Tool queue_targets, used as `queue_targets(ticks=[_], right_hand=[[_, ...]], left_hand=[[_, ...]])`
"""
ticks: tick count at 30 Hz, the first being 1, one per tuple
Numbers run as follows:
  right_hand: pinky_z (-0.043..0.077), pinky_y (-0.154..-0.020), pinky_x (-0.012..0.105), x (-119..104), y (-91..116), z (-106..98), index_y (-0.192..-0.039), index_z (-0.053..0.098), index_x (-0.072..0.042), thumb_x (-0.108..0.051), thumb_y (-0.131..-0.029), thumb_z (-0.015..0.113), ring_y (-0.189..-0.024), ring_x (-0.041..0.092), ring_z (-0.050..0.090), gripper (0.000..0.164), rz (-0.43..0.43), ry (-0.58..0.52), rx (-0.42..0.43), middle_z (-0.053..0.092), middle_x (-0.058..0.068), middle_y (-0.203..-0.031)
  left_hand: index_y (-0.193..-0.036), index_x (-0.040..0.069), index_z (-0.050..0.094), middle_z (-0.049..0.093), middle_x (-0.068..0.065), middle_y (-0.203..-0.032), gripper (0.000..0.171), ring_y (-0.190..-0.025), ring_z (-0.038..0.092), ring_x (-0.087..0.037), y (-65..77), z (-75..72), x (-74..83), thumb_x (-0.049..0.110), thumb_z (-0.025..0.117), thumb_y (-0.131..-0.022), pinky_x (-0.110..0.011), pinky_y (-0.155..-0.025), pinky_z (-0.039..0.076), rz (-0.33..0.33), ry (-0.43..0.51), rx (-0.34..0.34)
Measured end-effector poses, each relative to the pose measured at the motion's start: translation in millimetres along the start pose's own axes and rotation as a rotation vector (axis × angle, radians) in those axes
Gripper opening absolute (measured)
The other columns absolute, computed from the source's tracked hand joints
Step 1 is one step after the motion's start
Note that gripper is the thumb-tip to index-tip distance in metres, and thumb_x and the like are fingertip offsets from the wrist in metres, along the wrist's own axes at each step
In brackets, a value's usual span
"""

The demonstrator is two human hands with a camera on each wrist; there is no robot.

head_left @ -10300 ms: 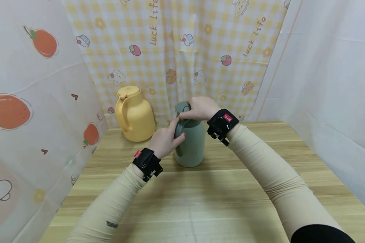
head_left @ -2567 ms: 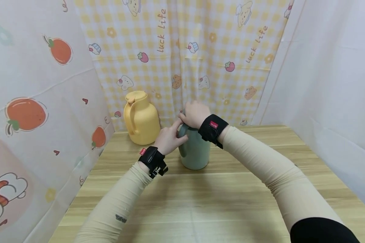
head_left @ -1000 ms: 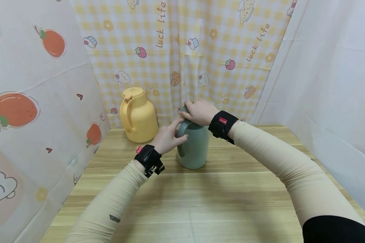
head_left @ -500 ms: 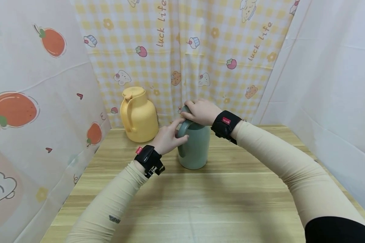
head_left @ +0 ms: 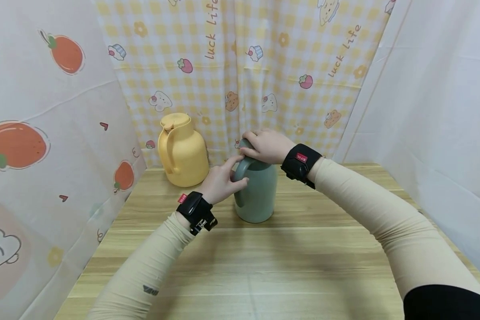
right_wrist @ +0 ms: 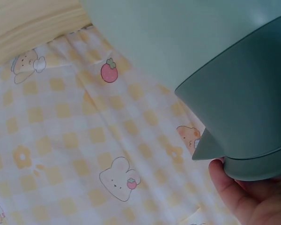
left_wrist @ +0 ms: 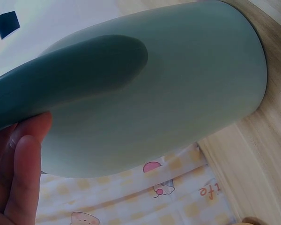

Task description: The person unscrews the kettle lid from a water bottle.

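A grey-green thermos jug point(head_left: 256, 195) stands upright on the wooden table. My left hand point(head_left: 220, 182) grips its curved handle point(head_left: 242, 168), and the left wrist view shows fingers against the handle's darker underside. Over the jug's top lies my right hand point(head_left: 268, 146), its fingers curled round the lid point(head_left: 246, 143). From the right wrist view, the lid point(right_wrist: 257, 168) sits on the dark green neck point(right_wrist: 248, 108) beside a pointed spout point(right_wrist: 208, 147), with fingers at its edge. Most of the lid is hidden under the hand in the head view.
A yellow thermos jug point(head_left: 184, 155) stands behind and to the left, its handle facing front left. Patterned curtains point(head_left: 280, 58) hang at the back and both sides. The wooden table point(head_left: 240, 266) extends toward the front.
Over the last second my right wrist has swung slightly right while its fingers stay on the lid. The left hand keeps its hold on the handle. The jug stands in place.
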State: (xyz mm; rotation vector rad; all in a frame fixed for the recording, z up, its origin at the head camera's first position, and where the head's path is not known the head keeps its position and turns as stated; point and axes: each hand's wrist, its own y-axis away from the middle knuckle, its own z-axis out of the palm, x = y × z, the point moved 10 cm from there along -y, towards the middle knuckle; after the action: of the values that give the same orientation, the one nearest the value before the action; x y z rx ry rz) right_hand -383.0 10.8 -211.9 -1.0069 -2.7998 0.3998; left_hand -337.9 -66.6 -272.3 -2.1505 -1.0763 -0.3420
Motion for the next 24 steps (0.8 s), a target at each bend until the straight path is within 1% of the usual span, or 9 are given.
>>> queue_targets(ticks=[6, 13, 19, 24], right_hand=[[0.049, -0.081, 0.041, -1.2, -0.3, -0.5, -0.125, 0.055, -0.005, -0.036, -0.101, 0.051, -0.095, 0.030, 0.064, 0.040, -0.034, -0.004, 0.003, 0.065, 0.014, -0.108], [0.049, -0.081, 0.041, 1.0, 1.1, -0.9, -0.124, 0.055, -0.008, -0.039, -0.100, 0.052, -0.096, 0.029, 0.063, 0.040, -0.044, -0.013, 0.013, 0.065, 0.014, -0.108], [0.046, -0.093, 0.044, 1.6, 2.8, 1.3, -0.128, 0.055, -0.007, -0.039, -0.100, 0.051, -0.108, 0.031, 0.060, 0.042, -0.077, -0.007, 0.018, 0.063, 0.013, -0.118], [0.044, -0.096, 0.044, 1.6, 3.0, 1.2, -0.129, 0.055, -0.007, -0.038, -0.101, 0.051, -0.111, 0.031, 0.059, 0.042, -0.105, -0.011, 0.022, 0.062, 0.013, -0.121]], left_hand=[[-0.137, 0.006, 0.047, 0.064, 0.002, -0.062, 0.054, -0.055, 0.060, -0.006, 0.5, -1.3, 0.9, 0.021, 0.068, -0.089, -0.028, -0.055, 0.050, 0.008, 0.012, 0.009], [-0.136, 0.007, 0.048, 0.062, 0.003, -0.059, 0.055, -0.051, 0.058, -0.004, 1.4, -1.8, 1.9, 0.020, 0.069, -0.088, -0.027, -0.052, 0.048, 0.024, 0.030, 0.016], [-0.139, 0.007, 0.047, 0.064, 0.003, -0.061, 0.057, -0.051, 0.058, -0.004, 2.3, 0.6, 0.1, 0.018, 0.069, -0.088, -0.026, -0.052, 0.049, 0.035, 0.071, 0.014], [-0.140, 0.007, 0.046, 0.064, 0.002, -0.061, 0.058, -0.050, 0.058, -0.004, 2.8, 1.0, -1.2, 0.016, 0.069, -0.088, -0.026, -0.052, 0.049, 0.044, 0.107, 0.015]])
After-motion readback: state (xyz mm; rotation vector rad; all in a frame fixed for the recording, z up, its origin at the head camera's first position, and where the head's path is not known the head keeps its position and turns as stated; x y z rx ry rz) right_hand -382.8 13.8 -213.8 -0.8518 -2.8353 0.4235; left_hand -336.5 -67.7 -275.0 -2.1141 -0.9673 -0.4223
